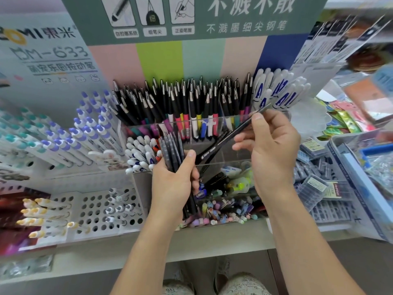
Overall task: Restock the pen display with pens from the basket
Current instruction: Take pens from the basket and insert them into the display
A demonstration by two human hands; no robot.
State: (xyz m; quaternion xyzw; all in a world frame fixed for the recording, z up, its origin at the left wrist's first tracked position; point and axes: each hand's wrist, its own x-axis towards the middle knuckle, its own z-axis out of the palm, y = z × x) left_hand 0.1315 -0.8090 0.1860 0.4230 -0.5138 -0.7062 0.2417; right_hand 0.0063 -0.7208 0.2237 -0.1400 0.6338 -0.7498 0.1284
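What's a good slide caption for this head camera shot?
Left hand holds a bundle of dark pens while the right hand angles one black pen toward the clear acrylic display.

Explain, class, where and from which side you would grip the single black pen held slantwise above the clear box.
Grip the pen on its bare middle barrel, coming from above. It slants from the left hand up to the right hand, whose fingers pinch near the thin tip, so the middle stretch is the free part.
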